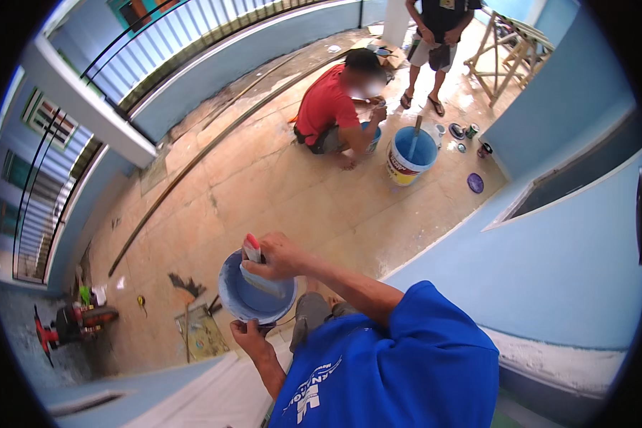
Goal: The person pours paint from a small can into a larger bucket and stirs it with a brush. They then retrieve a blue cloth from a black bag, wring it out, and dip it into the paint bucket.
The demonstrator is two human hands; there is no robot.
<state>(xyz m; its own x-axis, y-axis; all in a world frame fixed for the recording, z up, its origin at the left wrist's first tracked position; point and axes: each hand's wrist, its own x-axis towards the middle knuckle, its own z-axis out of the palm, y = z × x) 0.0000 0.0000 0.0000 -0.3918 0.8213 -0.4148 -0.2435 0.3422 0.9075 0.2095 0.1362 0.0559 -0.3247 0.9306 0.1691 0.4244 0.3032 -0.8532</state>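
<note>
My right hand (281, 257) grips a paintbrush (262, 282) with a red-tipped handle, its wide head dipping into a small paint bucket (230, 291). Pale blue paint lies inside the bucket and smears its inner wall. At the near side of the bucket, my left hand (252, 338) is closed around the edge, thumb by the rim; the fingers underneath are partly hidden. The bucket is held in front of my legs, its mouth facing up toward me.
Ahead, a person in a red shirt (328, 107) crouches beside a large paint bucket (406, 175) with a stick in it. Another person (442, 43) stands behind. A wooden trestle (510, 60) is at far right, a long pole (185, 167) on the floor, a red toy-like vehicle (71, 319) at left.
</note>
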